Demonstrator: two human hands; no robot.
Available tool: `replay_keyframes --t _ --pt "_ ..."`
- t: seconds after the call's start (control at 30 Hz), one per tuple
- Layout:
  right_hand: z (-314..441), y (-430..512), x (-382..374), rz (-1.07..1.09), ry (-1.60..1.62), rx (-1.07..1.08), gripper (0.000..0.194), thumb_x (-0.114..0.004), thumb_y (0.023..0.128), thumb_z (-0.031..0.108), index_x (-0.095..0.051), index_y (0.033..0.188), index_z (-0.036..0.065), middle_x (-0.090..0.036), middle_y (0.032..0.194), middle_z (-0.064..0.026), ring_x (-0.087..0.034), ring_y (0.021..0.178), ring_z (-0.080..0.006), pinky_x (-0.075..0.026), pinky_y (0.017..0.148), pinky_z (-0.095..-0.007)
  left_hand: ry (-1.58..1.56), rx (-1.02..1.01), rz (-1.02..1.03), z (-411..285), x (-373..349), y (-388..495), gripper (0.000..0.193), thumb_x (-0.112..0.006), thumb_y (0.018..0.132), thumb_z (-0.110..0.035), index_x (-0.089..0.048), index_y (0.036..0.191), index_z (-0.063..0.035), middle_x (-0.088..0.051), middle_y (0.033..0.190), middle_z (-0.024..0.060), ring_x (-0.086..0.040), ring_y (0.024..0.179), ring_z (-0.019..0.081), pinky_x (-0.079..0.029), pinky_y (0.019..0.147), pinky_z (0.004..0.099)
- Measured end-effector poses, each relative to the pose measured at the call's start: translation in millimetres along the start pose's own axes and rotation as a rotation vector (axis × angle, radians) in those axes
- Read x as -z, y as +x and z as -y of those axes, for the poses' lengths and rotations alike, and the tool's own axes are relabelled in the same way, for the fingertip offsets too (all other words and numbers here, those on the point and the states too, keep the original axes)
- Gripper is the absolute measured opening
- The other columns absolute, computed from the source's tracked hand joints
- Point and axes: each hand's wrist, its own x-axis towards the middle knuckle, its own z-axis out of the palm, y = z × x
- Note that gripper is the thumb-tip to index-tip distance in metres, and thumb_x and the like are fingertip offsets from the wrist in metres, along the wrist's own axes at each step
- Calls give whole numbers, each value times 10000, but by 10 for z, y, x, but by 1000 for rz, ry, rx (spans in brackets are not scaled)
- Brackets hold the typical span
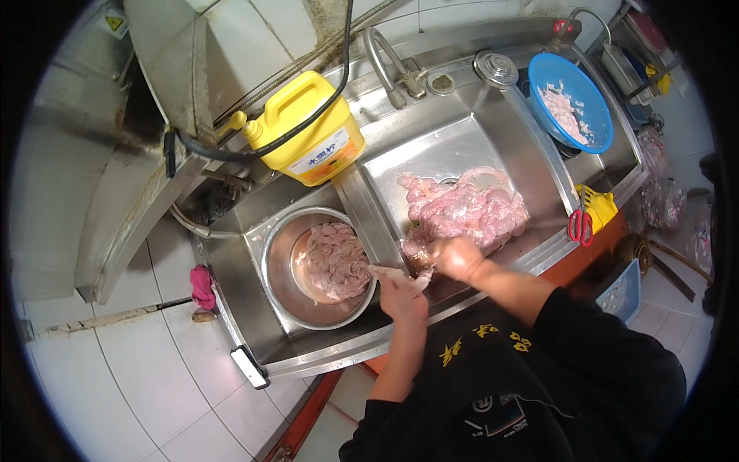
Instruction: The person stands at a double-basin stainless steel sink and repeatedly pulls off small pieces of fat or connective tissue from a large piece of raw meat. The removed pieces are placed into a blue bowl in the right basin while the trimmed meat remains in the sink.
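Over the divider between two steel sink basins, my left hand (404,300) grips a pale strip of raw offal (398,276), which looks like intestine. One end of the strip reaches the rim of a round steel bowl (283,309) holding a coiled greyish-pink heap (338,260) of similar offal. My right hand (459,259), blurred and with curled fingers, is beside the strip's other end. Whether it pinches anything is hidden. Just beyond it, a large pink pile of raw offal (467,208) lies on the bottom of the middle basin (427,153).
A yellow detergent jug (312,130) stands behind the divider, crossed by a black hose (306,124). A faucet (398,69) rises at the back. Rightward are a blue plastic bowl (600,115) with pale pieces, red-handled scissors (579,226) and a yellow glove (599,207). A phone (249,367) rests at the front-left corner.
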Motion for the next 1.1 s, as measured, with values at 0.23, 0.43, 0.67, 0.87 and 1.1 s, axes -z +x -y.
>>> replay_keyframes --t 0.23,0.43,0.67,0.87,1.1 --pt "-70 -8 74 112 520 -135 397 -422 979 359 -627 946 21 -653 825 -192 -609 831 -430 -473 794 -454 -150 123 283 -131 -70 12 326 -341 1002 -349 -529 1131 -116 -571 1088 43 -532 1021 257 -420 900 496" --pt "322 102 83 271 659 -178 458 -489 933 411 -506 1004 -41 -630 885 -274 -598 880 -465 -471 786 -486 -236 189 441 -91 -104 53 354 -331 994 -330 -504 1186 -87 -565 1166 87 -532 1062 280 -442 909 436" --pt "416 166 298 393 300 -2 377 -497 922 361 -533 929 -15 -641 843 -245 -618 839 -421 -462 729 -508 4 66 112 -24 -88 99 299 -361 992 -323 -513 1102 -91 -598 999 71 -566 776 179 -497 674 296" --pt "283 115 253 579 236 21 299 -489 899 322 -617 959 58 -672 875 -184 -643 859 -367 -482 765 -461 71 133 331 -149 6 121 215 -379 1000 -268 -464 1077 -86 -561 919 41 -560 756 179 -494 650 302" --pt "53 67 57 495 188 27 235 -527 856 316 -648 934 130 -669 912 -111 -639 888 -315 -493 764 -429 94 13 123 -177 -167 -20 331 -366 997 -296 -510 1215 -92 -592 1103 39 -537 1018 224 -428 912 477"
